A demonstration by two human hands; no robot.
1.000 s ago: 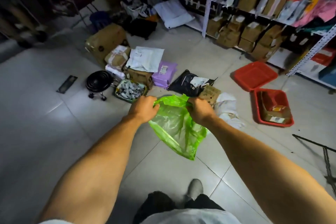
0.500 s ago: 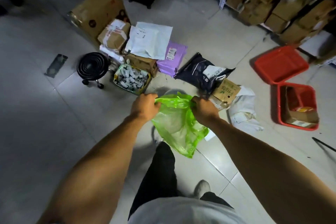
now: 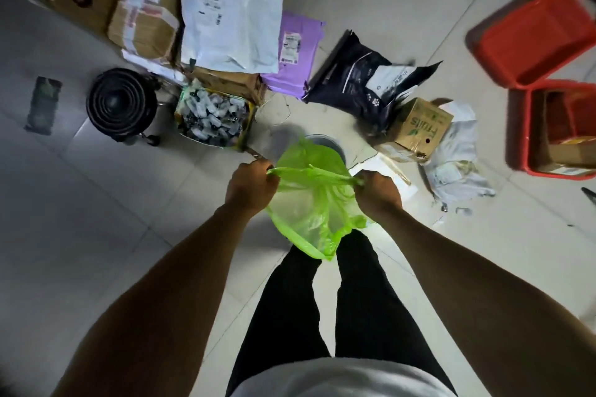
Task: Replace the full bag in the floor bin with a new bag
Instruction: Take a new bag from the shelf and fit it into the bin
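over the last second my view has tipped from the far shelves down to the floor at my feet, and i have stepped closer: the parcels that lay well ahead are now just beyond my hands, and my own legs fill the near part of the frame. the grey floor bin (image 3: 332,147), earlier only a sliver behind the bag, now shows its far rim directly past the plastic. i judge that puts me in place to line the bin, with no full bag visible in it, though most of its mouth is hidden.

the green bag (image 3: 311,200) hangs in the air between my hands, above the floor and just on the near side of the bin. my left hand (image 3: 250,185) has its fingers curled round the left part of the bag's rim; my right hand (image 3: 377,192) is clamped the same way on the right part. the rim is pulled taut into a line running left to right between the fists.

the bag's long axis runs from that stretched rim toward me, ending in a crumpled closed corner over my legs. the mouth faces far, toward the bin, and is partly opened with a far flap lifted.

a box of small bottles (image 3: 213,119) sits left of the bin, a fruits carton (image 3: 421,129) to its right.
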